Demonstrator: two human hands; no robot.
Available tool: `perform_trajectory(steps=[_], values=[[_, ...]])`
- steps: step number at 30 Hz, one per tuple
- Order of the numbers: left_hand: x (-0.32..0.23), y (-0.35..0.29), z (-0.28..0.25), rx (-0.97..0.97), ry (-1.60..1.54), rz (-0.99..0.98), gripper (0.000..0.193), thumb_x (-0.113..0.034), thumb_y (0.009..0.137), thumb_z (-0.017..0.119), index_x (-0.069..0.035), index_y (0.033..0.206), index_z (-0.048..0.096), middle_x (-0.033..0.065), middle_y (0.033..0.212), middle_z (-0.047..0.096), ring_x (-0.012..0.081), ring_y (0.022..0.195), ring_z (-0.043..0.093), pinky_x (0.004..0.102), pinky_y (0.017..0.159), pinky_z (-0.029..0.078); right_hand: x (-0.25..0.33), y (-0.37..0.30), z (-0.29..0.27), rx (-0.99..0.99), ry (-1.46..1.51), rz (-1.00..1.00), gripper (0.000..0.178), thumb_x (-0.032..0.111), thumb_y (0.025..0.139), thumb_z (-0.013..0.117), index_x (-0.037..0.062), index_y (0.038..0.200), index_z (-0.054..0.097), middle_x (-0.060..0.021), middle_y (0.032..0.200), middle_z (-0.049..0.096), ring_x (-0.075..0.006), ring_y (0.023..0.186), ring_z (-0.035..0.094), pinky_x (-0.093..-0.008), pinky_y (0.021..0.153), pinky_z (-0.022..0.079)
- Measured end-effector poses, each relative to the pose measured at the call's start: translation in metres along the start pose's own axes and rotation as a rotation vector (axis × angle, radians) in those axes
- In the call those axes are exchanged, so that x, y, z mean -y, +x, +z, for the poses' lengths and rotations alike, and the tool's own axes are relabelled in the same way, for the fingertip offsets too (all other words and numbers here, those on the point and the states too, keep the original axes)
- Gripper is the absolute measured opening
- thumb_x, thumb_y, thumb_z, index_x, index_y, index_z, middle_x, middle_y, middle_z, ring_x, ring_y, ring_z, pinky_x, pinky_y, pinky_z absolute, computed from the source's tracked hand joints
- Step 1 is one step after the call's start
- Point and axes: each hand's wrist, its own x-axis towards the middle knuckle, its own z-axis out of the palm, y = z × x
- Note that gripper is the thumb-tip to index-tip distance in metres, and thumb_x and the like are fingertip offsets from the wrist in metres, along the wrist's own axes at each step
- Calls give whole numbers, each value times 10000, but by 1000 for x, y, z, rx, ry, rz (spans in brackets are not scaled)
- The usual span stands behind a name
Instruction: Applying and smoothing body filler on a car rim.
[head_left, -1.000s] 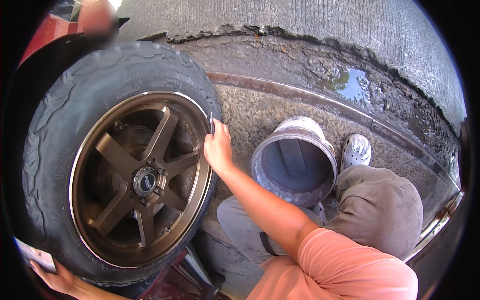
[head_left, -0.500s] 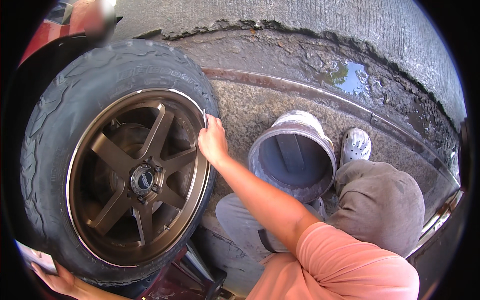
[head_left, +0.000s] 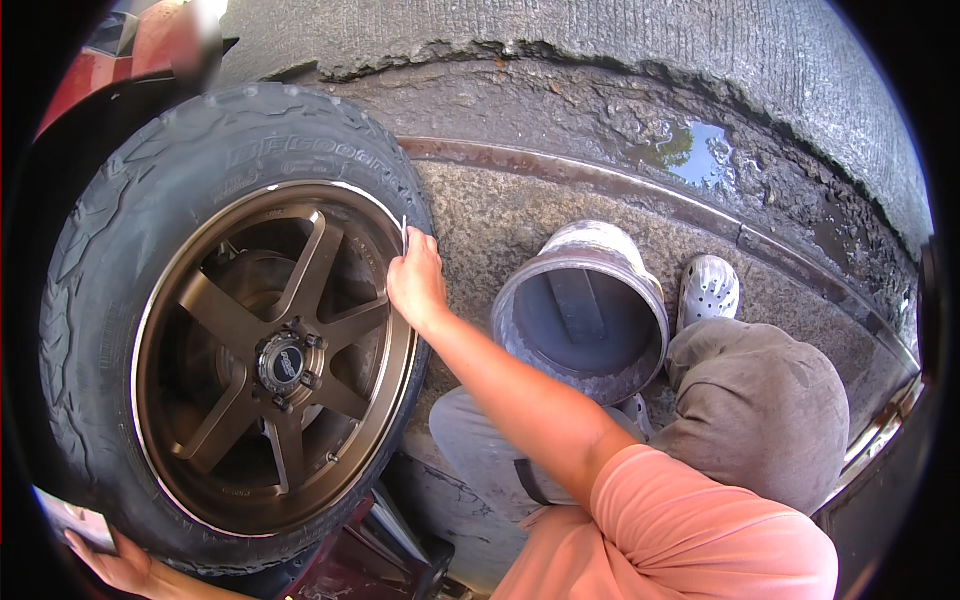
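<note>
- The right hand (head_left: 416, 285) is closed narrowly around a thin pale strip (head_left: 405, 234), which sticks up past the fingers by the right side of the wheel (head_left: 214, 308), where rim meets tyre; whether it touches the rubber cannot be told.
- The right arm slants up and leftward from a pink sleeve (head_left: 665, 505), fairly straight, its back toward the camera.
- The left hand (head_left: 122, 568) is at the lower left, thumb lifted apart from the fingers, beside a pale flat surface (head_left: 75, 520); the edge of the view cuts this off, so I cannot tell whether it is gripped.
- The left forearm comes in low, under the tyre (head_left: 105, 235).
- The tyre stands upright at the left, bronze spokes facing the person, its tread close to dark red bodywork (head_left: 345, 562) below.
- Right of the wheel, a strip of speckled stone (head_left: 478, 215) gives room between tyre and bucket (head_left: 600, 238).
- The bucket tilts toward the person, dark water and a long flat piece (head_left: 577, 305) inside; bent knees and a clog (head_left: 711, 290) crowd its right side.
- Past the stone run a brown metal edging (head_left: 560, 173), wet ground with a puddle (head_left: 705, 155), then a jagged concrete lip (head_left: 640, 62).
</note>
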Motion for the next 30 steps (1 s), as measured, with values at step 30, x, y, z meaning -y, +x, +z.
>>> perform_trajectory(steps=[30], values=[[2, 1, -3, 14, 13, 7, 508, -238, 950, 585, 42, 1360, 476, 176, 1460, 405, 274, 1355, 377, 429, 1155, 256, 36, -3, -7, 36, 29, -112, 477, 19, 849, 465, -19, 1325, 454, -224, 1292, 484, -397, 1197, 487, -459, 1020, 413]])
